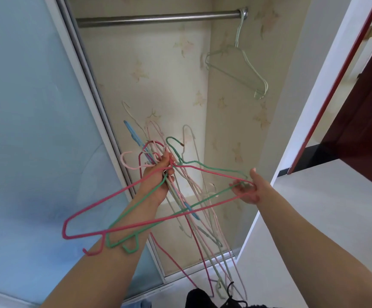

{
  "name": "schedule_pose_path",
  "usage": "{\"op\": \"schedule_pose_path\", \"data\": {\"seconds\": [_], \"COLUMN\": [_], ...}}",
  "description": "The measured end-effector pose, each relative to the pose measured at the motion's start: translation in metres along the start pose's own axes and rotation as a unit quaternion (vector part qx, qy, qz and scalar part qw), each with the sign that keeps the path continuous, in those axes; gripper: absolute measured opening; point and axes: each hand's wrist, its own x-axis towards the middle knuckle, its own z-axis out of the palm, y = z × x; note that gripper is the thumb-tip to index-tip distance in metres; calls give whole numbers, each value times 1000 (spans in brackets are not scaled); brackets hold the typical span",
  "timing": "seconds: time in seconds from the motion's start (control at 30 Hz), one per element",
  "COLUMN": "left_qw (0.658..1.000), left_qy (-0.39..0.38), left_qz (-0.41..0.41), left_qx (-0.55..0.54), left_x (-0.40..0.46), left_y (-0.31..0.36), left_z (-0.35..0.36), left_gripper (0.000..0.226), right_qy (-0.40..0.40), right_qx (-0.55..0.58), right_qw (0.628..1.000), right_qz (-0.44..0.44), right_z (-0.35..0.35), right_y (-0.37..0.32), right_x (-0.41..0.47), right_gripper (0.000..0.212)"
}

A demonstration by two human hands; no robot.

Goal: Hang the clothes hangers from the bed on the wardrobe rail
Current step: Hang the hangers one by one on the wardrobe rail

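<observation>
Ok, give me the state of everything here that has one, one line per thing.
wardrobe rail: mostly bare.
pale green hangers: hung at the rail's right end.
hanger bundle: gripped near the hooks by left hand.
pink and green hangers: held at one end by right hand.
sliding door: slid open.

Metal wardrobe rail (pixel 158 18) is running across the top of the frame, from upper left to a bracket at upper right. Pale green hangers (pixel 236 63) are hanging from its right end, hooks over the rail just beside the bracket, bodies tilting down toward the right.
</observation>
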Motion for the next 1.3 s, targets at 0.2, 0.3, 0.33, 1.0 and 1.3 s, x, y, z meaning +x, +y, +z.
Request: {"op": "schedule_pose_path", "data": {"seconds": [0.2, 0.3, 0.33, 1.0, 1.3], "left_qw": [1000, 998, 996, 996, 994], "left_qy": [9, 33, 44, 14, 91], "left_qz": [5, 12, 13, 15, 66], "left_qx": [2, 52, 70, 87, 12], "left_x": [2, 4, 5, 20, 59], "left_y": [3, 0, -1, -2, 12], "left_z": [2, 1, 0, 18, 20], "left_gripper": [16, 15, 15, 15, 8], "right_qy": [-87, -136, -149, -82, -37], "right_qx": [-428, -496, -475, -396, -360], "right_qw": [898, 857, 864, 905, 909], "right_qz": [56, -36, -74, -134, -207], "right_z": [-11, -20, -24, -47, -61], "right_y": [12, 5, 0, -64, -83], "right_x": [-19, -30, -31, -40, -40], "right_gripper": [69, 51, 47, 32, 33]}}
